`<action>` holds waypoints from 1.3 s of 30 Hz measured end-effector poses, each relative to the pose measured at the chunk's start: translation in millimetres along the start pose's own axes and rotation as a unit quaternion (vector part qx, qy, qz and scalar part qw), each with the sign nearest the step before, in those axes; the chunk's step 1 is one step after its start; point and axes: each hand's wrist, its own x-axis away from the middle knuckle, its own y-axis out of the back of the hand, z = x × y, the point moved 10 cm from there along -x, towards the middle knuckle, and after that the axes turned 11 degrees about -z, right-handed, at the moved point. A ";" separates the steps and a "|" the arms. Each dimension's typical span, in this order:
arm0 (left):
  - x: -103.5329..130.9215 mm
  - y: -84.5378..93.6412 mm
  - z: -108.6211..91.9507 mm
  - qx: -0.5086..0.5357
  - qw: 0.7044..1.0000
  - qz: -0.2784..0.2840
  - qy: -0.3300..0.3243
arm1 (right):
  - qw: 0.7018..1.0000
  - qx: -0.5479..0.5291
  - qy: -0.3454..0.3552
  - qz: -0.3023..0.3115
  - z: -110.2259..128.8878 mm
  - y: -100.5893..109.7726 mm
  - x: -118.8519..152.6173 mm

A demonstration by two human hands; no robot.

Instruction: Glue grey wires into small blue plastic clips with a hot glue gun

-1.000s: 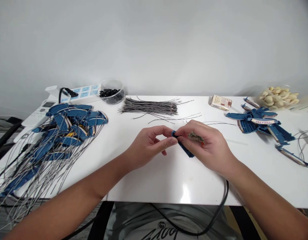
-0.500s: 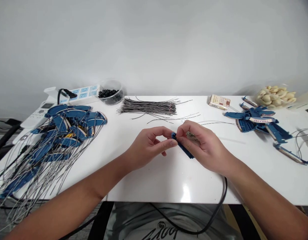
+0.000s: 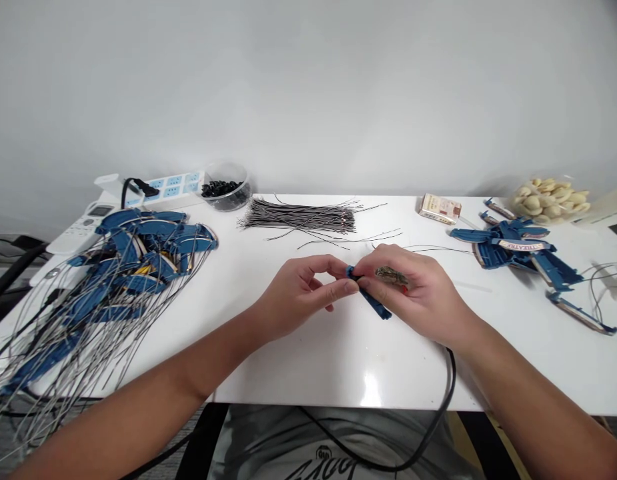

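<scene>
Clock directions are taken from the blue piece in the hands. At 7 o'clock, nearest, is a grey shirt (image 3: 268,440) with dark lettering; a black cable (image 3: 448,393) loops down around 5 o'clock past the edge of the white table (image 3: 298,367).

The left hand (image 3: 301,293) has thumb and index finger nearly closed, pinching the upper end of the blue piece (image 3: 375,305). The right hand (image 3: 418,293) pinches the same piece just beside them, thumb and index together, with a mottled, unidentifiable object (image 3: 388,273) showing among its fingers. The piece sits in front of the person, above the table: narrow, deep matte blue, a small rounded knob at its 11 o'clock end, its straight body slanting toward 5 o'clock and ending unevenly. Its middle is hidden by fingertips.

Farther out, a pile of blue parts with wires (image 3: 133,260) lies at 9 o'clock, more blue parts (image 3: 518,247) between 2 and 3. A wire bundle (image 3: 301,217) lies at 11, a small box (image 3: 439,208) at 1.
</scene>
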 end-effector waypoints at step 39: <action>-17.2 18.0 18.2 0.249 0.959 -0.055 0.126 | 0.915 0.302 -0.262 -0.048 -81.9 110.2 5.7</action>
